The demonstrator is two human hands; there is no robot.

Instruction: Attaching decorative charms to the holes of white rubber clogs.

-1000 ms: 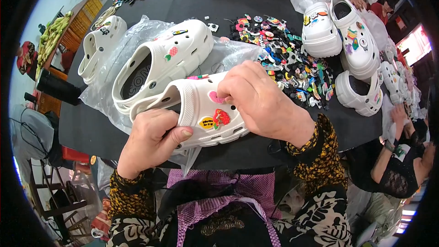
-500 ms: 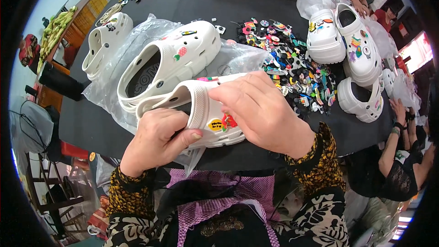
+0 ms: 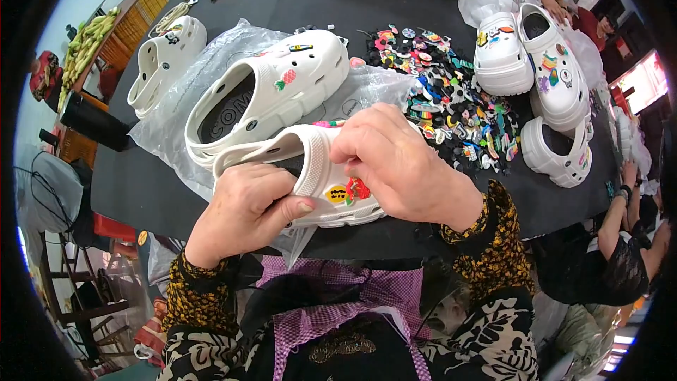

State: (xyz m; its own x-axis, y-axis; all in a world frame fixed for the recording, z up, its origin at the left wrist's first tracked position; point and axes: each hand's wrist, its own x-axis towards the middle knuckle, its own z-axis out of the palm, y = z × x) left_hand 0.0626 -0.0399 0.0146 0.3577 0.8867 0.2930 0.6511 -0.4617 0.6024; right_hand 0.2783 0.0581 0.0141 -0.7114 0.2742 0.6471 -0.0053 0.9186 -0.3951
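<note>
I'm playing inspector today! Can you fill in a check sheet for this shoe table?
Surface: black table, crowded.
Job's things: white clog held in both hands, with yellow and red charms on its side.
Clutter: second clog on clear plastic bag; colourful charm pile; more white clogs at right.
Grippers: left hand grips the clog's heel end; right hand covers its toe.
Cables: nothing seen.
Surroundings: other people's arms at the right edge.

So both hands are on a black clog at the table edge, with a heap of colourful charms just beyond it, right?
Not quite: the clog is white, not black, as the head view shows. The left hand and right hand do hold it at the table edge, and the colourful charms lie just beyond.
</note>
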